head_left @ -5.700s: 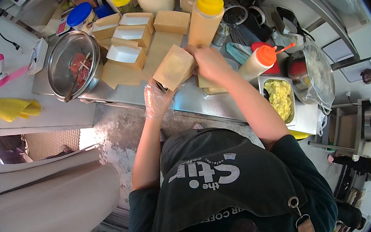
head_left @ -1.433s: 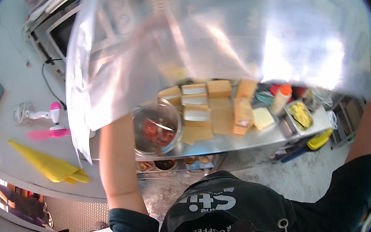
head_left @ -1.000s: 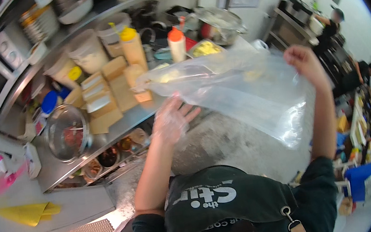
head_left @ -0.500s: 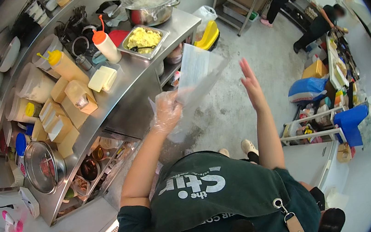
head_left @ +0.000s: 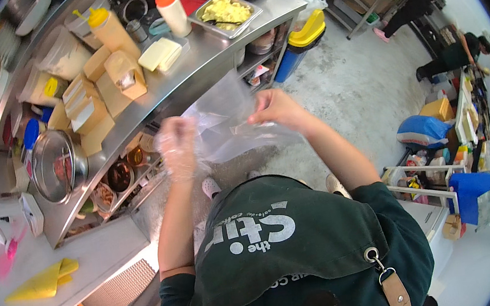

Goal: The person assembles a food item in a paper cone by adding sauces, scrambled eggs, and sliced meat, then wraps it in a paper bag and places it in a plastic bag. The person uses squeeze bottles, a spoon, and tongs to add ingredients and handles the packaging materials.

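In front of my apron, both hands hold a thin, clear plastic sheet (head_left: 224,122), crumpled and partly see-through. My left hand (head_left: 178,144) wears a loose clear disposable glove and is closed on the sheet's left side; motion blurs its fingers a little. My right hand (head_left: 279,109) is bare and pinches the sheet's right edge between thumb and fingers. Whether the sheet is another glove or a bag, I cannot tell. Beyond my left hand, open brown cardboard boxes (head_left: 89,108) stand on the steel counter (head_left: 172,79).
The counter also carries squeeze bottles (head_left: 173,14), pale yellow slices (head_left: 160,54), a metal tray of yellow food (head_left: 227,14) and a steel bowl (head_left: 58,166). A blue bin with a yellow lid (head_left: 305,29) stands past its end. Two people (head_left: 416,0) work at the far right.
My right hand has come down and left, from open in the air to gripping the sheet. My left hand has moved left, and the sheet is now spread between both hands.
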`<state>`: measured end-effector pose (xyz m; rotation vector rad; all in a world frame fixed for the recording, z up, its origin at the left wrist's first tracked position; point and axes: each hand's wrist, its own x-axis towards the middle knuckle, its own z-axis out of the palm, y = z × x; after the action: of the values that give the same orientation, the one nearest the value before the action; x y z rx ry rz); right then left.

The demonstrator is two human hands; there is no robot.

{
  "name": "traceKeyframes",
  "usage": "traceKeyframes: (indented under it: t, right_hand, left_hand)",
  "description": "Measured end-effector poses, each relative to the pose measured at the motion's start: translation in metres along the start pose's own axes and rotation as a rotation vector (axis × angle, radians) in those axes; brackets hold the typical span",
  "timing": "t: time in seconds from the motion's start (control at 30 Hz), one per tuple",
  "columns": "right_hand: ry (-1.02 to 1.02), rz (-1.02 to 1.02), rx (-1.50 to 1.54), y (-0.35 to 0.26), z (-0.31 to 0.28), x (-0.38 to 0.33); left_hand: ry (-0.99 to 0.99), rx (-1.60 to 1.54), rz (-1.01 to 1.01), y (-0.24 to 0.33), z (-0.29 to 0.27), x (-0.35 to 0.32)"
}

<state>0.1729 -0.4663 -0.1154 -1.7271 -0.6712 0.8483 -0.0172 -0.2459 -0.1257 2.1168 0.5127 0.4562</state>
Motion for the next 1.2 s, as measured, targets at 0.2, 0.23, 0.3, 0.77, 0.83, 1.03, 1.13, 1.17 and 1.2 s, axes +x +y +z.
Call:
traceKeyframes:
  t: [0.2,0.23,0.3,0.77,0.83,1.03,1.13,1.17,1.2]
  right_hand:
    - [-0.148,0.056,0.492,0.008,0.074,-0.015]
    - [-0.029,0.155,0.485,0.016,0.068,-0.015]
    - [0.064,0.145,0.541,0.041,0.031,-0.01]
    - [-0.033,-0.172,-0.458,0.002,0.076,-0.03]
    - [-0.022,0.056,-0.514,0.002,0.095,-0.005]
    - [0.005,-0.154,0.244,0.005,0.098,-0.002]
    - [-0.098,0.286,0.582,-0.006,0.067,-0.018]
    - [-0.165,0.289,0.547,-0.008,0.05,-0.023]
    - [-0.204,0.324,0.505,-0.008,0.031,-0.029]
  left_hand:
    - [-0.277,-0.757,-0.577,-0.011,0.057,-0.024]
    - [-0.194,-0.907,-0.711,-0.015,0.051,-0.022]
    - [0.028,-1.278,-0.978,-0.024,0.031,-0.017]
    - [0.065,0.368,0.178,0.059,-0.033,-0.038]
    - [0.274,0.564,0.304,0.067,-0.032,-0.044]
    - [0.694,0.6,-0.073,-0.003,0.036,-0.057]
    - [0.532,0.002,-0.194,-0.065,0.046,-0.051]
    - [0.482,-0.173,-0.251,-0.084,0.035,-0.05]
    - [0.515,-0.171,-0.318,-0.1,0.022,-0.048]
